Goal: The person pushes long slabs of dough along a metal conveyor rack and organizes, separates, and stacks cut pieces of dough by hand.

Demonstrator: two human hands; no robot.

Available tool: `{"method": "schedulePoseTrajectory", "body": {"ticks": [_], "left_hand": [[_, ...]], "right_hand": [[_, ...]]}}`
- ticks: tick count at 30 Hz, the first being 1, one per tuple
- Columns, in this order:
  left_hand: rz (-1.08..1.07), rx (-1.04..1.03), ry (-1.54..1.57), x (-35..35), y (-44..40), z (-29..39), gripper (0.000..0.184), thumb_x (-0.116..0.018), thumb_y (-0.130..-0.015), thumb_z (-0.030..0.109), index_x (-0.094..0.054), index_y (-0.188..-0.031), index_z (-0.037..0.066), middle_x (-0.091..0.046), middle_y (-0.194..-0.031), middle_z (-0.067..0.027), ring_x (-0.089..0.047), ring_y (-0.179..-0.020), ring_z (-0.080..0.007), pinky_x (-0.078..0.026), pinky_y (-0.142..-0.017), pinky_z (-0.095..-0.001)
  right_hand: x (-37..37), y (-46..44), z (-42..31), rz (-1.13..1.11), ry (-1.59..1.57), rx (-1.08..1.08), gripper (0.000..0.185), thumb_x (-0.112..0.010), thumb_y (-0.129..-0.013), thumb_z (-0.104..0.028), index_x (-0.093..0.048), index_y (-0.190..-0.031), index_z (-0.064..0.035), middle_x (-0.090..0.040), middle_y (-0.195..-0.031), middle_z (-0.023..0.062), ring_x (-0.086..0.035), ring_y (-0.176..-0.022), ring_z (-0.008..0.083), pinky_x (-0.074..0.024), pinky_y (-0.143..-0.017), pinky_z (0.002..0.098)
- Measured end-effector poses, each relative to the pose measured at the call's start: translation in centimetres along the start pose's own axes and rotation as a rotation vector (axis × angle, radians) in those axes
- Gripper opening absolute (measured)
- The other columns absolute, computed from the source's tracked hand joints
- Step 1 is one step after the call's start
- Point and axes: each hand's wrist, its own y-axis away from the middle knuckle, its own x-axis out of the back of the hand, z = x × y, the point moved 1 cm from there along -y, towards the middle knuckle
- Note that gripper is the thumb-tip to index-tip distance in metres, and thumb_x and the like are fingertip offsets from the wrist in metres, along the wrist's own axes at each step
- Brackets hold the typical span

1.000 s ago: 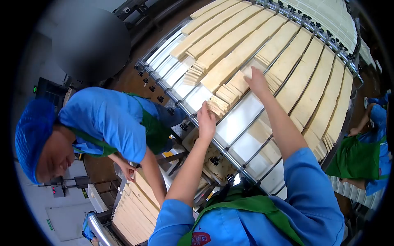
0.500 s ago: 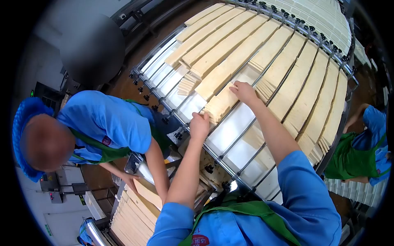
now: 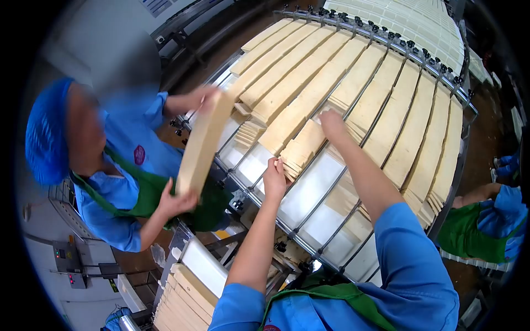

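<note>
A fanned stack of flat cream slabs (image 3: 302, 145) is flanked by the parted hands, the left hand (image 3: 274, 179) touching, the right hand (image 3: 333, 126) opposite.

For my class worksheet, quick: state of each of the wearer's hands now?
Left hand: fingertips at the near end of a sheet stack; grip unclear.
Right hand: curled at the stack's far end; grip unclear.

Roughly a dozen rows of pale slabs (image 3: 301, 85) on the railed table (image 3: 309, 190), one left hand (image 3: 274, 177), one right hand (image 3: 333, 126), one long block (image 3: 204, 144) and at least two co-workers (image 3: 130, 160) beside its edges.
</note>
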Motion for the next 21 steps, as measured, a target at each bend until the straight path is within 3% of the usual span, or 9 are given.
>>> {"method": "schedulePoseTrajectory", "body": {"ticks": [1,4,7,10,12,15,17,18,21], "left_hand": [[-0.033,0.119,0.074,0.0,-0.2,0.1,0.035,-0.048,-0.096,0.032,-0.054,-0.098,-0.003,-0.063,-0.073,-0.022,-0.063,-0.053,-0.0308,-0.053,-0.043,-0.0376],[-0.076,0.148,-0.053,0.4,-1.1,0.5,0.038,-0.049,-0.095,0.034,-0.057,-0.093,-0.003,-0.062,-0.069,-0.0224,-0.062,-0.049,-0.0305,-0.051,-0.045,-0.0387],[-0.111,0.164,-0.113,0.4,-1.5,0.8,0.04,-0.049,-0.095,0.036,-0.06,-0.089,-0.002,-0.062,-0.069,-0.0235,-0.062,-0.05,-0.0319,-0.05,-0.049,-0.0414],[0.002,-0.095,-0.219,-1.1,-2.1,-2.2,0.041,-0.046,-0.095,0.039,-0.058,-0.099,0.0,-0.063,-0.071,-0.0245,-0.064,-0.063,-0.0376,-0.049,-0.058,-0.0469],[-0.012,0.1,-0.246,-0.5,-1.1,-1.1,0.041,-0.043,-0.096,0.039,-0.054,-0.109,0.002,-0.063,-0.073,-0.0251,-0.063,-0.07,-0.0403,-0.049,-0.062,-0.0491],[-0.079,0.147,-0.039,0.4,-0.4,-0.7,0.045,-0.045,-0.096,0.038,-0.043,-0.123,0.002,-0.064,-0.074,-0.0217,-0.064,-0.063,-0.0356,-0.05,-0.06,-0.044],[-0.078,0.196,0.033,0.7,0.3,0.4,0.047,-0.044,-0.096,0.037,-0.04,-0.126,0.002,-0.064,-0.077,-0.0216,-0.064,-0.062,-0.0339,-0.05,-0.06,-0.0428],[-0.085,0.245,0.103,0.6,0.6,0.7,0.05,-0.044,-0.096,0.037,-0.036,-0.13,0.001,-0.063,-0.08,-0.0215,-0.064,-0.062,-0.0321,-0.05,-0.06,-0.0417],[0.03,0.093,-0.02,-1.3,0.3,-3.0,0.059,-0.044,-0.096,0.036,-0.025,-0.139,0.001,-0.063,-0.087,-0.0206,-0.064,-0.075,-0.0316,-0.05,-0.068,-0.0385]], "right_hand": [[-0.1,-0.7,0.8,0.065,-0.079,-0.153,0.017,-0.049,-0.088,-0.008,-0.062,-0.098,-0.0011,-0.061,-0.094,0.0176,-0.062,-0.093,0.0336,-0.0518,-0.08,0.038],[-0.9,-2.2,2.2,0.232,-0.073,-0.302,0.013,-0.05,-0.087,-0.004,-0.061,-0.09,0.0006,-0.059,-0.096,0.0176,-0.062,-0.092,0.0314,-0.0527,-0.079,0.0368],[-1.1,-2.8,2.6,0.1,0.175,-0.215,0.015,-0.055,-0.085,-0.011,-0.062,-0.094,-0.0017,-0.063,-0.095,0.0158,-0.063,-0.093,0.0276,-0.0527,-0.077,0.035],[-3.7,-5.0,3.2,-0.108,0.206,-0.237,0.031,-0.067,-0.079,-0.026,-0.061,-0.101,-0.0053,-0.066,-0.093,0.0135,-0.063,-0.094,0.0256,-0.0515,-0.078,0.0363],[-3.9,-4.8,3.0,-0.001,0.136,-0.231,0.038,-0.073,-0.074,-0.027,-0.06,-0.103,-0.0049,-0.065,-0.094,0.0148,-0.063,-0.095,0.028,-0.0507,-0.082,0.04],[-2.2,-3.6,2.0,0.074,0.03,-0.169,0.032,-0.06,-0.082,-0.018,-0.057,-0.112,-0.005,-0.064,-0.103,0.0206,-0.063,-0.096,0.035,-0.0511,-0.08,0.0423],[-1.8,-3.1,2.0,0.122,-0.054,-0.297,0.052,-0.079,-0.066,-0.018,-0.055,-0.109,-0.0029,-0.062,-0.097,0.0205,-0.06,-0.099,0.0331,-0.0492,-0.086,0.0419],[-2.7,-3.5,2.2,0.12,-0.051,-0.305,0.052,-0.079,-0.066,-0.018,-0.055,-0.109,-0.0029,-0.062,-0.097,0.0205,-0.06,-0.099,0.0331,-0.0492,-0.086,0.0419],[-4.1,-3.9,3.7,0.105,-0.345,-0.25,0.047,-0.077,-0.067,-0.014,-0.057,-0.108,-0.0043,-0.062,-0.098,0.0198,-0.059,-0.1,0.0328,-0.0483,-0.087,0.0413]]}}
